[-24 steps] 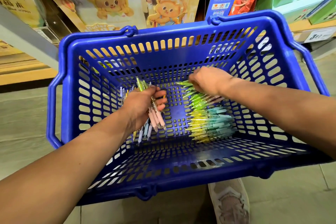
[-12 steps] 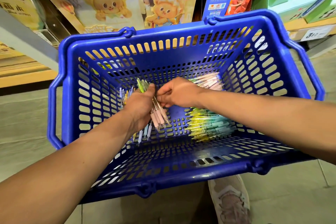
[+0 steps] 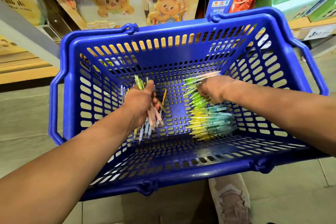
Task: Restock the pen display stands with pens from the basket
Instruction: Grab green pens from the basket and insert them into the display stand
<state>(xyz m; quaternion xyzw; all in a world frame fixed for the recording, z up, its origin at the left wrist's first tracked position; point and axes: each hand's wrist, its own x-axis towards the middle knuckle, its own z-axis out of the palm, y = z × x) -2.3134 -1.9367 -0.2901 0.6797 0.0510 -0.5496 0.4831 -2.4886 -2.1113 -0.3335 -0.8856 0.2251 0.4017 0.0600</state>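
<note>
Where left hand (image 3: 140,103) curls — pens (image 3: 152,118) inside.

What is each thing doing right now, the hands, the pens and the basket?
Blue basket, handles folded down, pens on its floor.
Left hand, gripping a bundle of pens.
Right hand, down among the green pens; grip hidden.
Yellow and teal pens, lying piled, untouched.

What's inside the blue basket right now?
The basket holds pens: a green, yellow and teal pile where the right hand reaches, and a mixed bundle gripped by the left hand. Anything under the hands is covered.
</note>
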